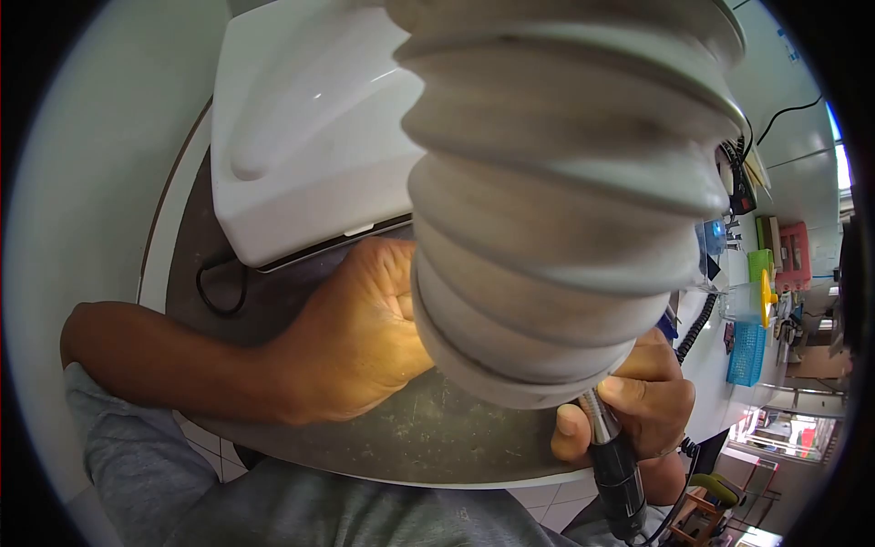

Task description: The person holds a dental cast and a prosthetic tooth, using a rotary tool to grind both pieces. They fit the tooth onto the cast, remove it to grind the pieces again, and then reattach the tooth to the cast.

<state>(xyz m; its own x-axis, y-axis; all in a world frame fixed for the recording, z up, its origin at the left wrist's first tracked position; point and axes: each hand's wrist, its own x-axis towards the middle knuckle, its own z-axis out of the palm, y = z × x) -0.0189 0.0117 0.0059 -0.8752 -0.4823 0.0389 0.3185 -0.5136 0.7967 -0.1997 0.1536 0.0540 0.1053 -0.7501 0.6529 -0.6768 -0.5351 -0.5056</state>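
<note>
My right hand grips a rotary handpiece with a silver neck and a black body, its cord trailing off the lower end. The tip of the handpiece is hidden behind a wide, ribbed grey-white hose that hangs in front of the camera. Left of the hose lies my left hand, low over the dark tabletop. Its wrist and the base of the thumb show, but the hose covers the fingers and anything in them. Warm light falls on this hand.
A white box-shaped machine stands behind my left hand, with a black cable at its corner. To the right are a coiled black cord, a blue basket, a green container and a pink-red container.
</note>
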